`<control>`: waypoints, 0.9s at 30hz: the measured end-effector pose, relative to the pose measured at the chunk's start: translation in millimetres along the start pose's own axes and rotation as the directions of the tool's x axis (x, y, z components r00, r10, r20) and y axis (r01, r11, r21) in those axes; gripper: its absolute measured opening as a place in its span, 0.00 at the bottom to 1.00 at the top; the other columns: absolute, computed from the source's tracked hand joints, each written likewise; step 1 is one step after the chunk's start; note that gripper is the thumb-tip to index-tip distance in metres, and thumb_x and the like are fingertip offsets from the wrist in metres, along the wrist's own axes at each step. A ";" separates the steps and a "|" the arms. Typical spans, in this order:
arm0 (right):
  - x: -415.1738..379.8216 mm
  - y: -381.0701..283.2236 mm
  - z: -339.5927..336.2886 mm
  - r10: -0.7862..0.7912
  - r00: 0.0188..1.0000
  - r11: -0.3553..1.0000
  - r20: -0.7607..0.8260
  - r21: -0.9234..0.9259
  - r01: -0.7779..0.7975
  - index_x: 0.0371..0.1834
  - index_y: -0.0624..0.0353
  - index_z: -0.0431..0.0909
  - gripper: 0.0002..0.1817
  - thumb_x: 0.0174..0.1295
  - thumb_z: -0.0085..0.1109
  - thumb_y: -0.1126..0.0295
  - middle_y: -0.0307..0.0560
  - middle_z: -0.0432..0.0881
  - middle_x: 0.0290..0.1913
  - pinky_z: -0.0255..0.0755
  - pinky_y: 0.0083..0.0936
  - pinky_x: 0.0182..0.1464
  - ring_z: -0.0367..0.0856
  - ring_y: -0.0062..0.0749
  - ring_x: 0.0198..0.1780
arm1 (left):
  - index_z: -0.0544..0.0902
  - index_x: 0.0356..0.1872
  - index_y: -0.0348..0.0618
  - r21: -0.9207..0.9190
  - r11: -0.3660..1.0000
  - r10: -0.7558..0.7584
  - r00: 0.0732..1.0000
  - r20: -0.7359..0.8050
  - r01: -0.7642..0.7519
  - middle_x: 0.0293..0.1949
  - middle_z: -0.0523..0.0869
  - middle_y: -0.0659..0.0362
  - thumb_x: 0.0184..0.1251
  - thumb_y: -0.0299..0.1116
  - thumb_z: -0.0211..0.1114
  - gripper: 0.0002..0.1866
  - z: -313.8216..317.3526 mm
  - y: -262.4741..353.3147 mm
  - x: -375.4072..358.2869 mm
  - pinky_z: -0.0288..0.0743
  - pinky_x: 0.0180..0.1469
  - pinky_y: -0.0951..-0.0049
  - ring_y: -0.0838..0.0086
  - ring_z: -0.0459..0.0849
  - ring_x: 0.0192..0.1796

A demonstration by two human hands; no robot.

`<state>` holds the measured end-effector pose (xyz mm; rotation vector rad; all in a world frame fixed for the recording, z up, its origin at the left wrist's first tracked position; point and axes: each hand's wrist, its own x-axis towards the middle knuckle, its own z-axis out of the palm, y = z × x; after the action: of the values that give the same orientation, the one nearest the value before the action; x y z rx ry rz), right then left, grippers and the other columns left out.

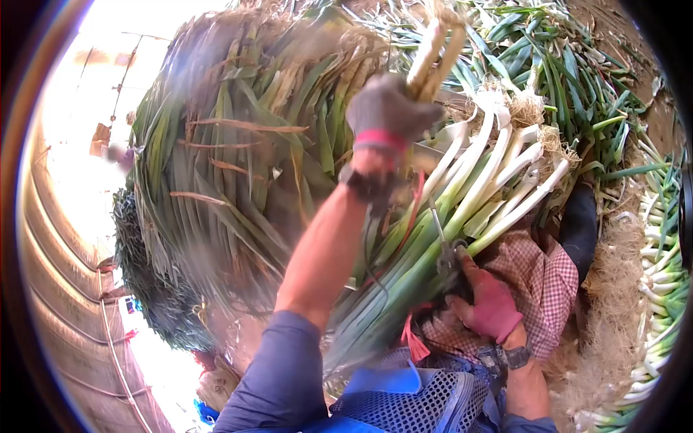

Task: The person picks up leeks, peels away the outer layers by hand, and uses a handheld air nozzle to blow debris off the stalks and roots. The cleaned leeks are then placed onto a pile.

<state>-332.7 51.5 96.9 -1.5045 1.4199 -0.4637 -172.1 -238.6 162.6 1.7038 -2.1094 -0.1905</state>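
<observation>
High at the top of the view, pale leek stalks [435, 54] jut, roots up, from the grey-gloved left hand [393, 110], and its fingers are closed round them, though blur hides how each one lies. Below, across the person's lap, fans a bundle of leeks [480, 177], white ends to the upper right. Here's the pink-gloved right hand [492, 307], fingers bent about a dark tool [450, 265], thin blade over the bundle; contact can't be told. Left of it all looms a big leek heap [245, 144]; far right, more leeks [660, 267] line the ground.
</observation>
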 end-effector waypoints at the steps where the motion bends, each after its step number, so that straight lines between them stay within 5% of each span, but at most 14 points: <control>1: 1.2 -5.2 -3.1 -0.001 1.000 1.000 0.006 -0.009 0.001 0.85 0.51 0.58 0.50 0.59 0.71 0.54 0.64 0.84 0.49 0.80 0.52 0.53 0.85 0.65 0.49 | 0.87 0.30 0.46 0.046 0.998 -0.036 0.999 -0.024 0.037 0.32 0.88 0.55 0.47 0.51 0.81 0.20 -1.6 -0.2 13.7 0.82 0.38 0.63 0.65 0.87 0.33; 3: 8.3 -24.5 -10.5 0.028 0.994 1.000 0.108 -0.017 -0.026 0.86 0.51 0.57 0.49 0.61 0.70 0.56 0.66 0.84 0.48 0.80 0.53 0.53 0.85 0.66 0.48 | 0.89 0.34 0.45 0.009 0.995 -0.098 0.992 0.077 0.098 0.34 0.89 0.53 0.50 0.54 0.81 0.23 11.2 -10.6 29.9 0.82 0.41 0.61 0.64 0.88 0.36; 7: 22.1 -40.7 -16.2 0.072 0.997 0.997 -0.033 -0.006 -0.072 0.86 0.51 0.57 0.48 0.63 0.68 0.56 0.69 0.85 0.48 0.80 0.54 0.54 0.86 0.67 0.49 | 0.89 0.50 0.40 -0.010 0.980 -0.181 0.909 0.376 0.199 0.46 0.92 0.43 0.60 0.60 0.74 0.31 63.2 -83.3 12.3 0.81 0.52 0.54 0.51 0.90 0.47; 13: 57.3 -64.3 -23.0 0.072 0.974 0.997 0.214 0.004 -0.075 0.86 0.59 0.53 0.47 0.67 0.63 0.55 0.69 0.87 0.43 0.80 0.52 0.55 0.87 0.68 0.47 | 0.88 0.59 0.49 -0.020 0.996 -0.087 0.996 0.019 0.088 0.54 0.89 0.49 0.61 0.42 0.74 0.24 37.1 -128.4 -121.9 0.80 0.60 0.56 0.51 0.87 0.55; 17: 92.0 -61.0 -18.3 0.116 0.985 0.983 0.125 -0.155 -0.096 0.86 0.61 0.51 0.48 0.68 0.62 0.54 0.71 0.87 0.43 0.80 0.50 0.56 0.88 0.65 0.48 | 0.85 0.63 0.50 -0.011 0.995 -0.102 0.995 0.004 0.102 0.59 0.86 0.52 0.58 0.38 0.76 0.28 19.4 -141.2 -163.4 0.78 0.64 0.57 0.52 0.84 0.61; 19: 95.6 -66.1 -15.5 0.094 0.973 0.992 0.210 -0.103 -0.073 0.86 0.61 0.52 0.47 0.69 0.60 0.53 0.71 0.88 0.43 0.79 0.50 0.56 0.87 0.66 0.48 | 0.85 0.64 0.50 0.037 0.992 -0.120 0.992 -0.033 0.121 0.60 0.85 0.51 0.56 0.36 0.76 0.30 14.9 -144.1 -175.0 0.76 0.67 0.55 0.53 0.83 0.62; 27: 146.5 -64.2 -24.6 0.204 0.979 0.973 0.028 -0.117 -0.199 0.87 0.60 0.51 0.46 0.71 0.58 0.53 0.67 0.89 0.46 0.80 0.47 0.56 0.88 0.63 0.48 | 0.87 0.60 0.51 0.037 0.991 -0.129 0.992 0.001 0.129 0.59 0.86 0.52 0.56 0.36 0.76 0.26 12.8 -141.7 -166.2 0.77 0.65 0.54 0.51 0.83 0.60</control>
<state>-282.2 -101.6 112.0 -1.4314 1.5710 -0.2304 -22.8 -115.2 60.8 1.8642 -2.0178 -0.1942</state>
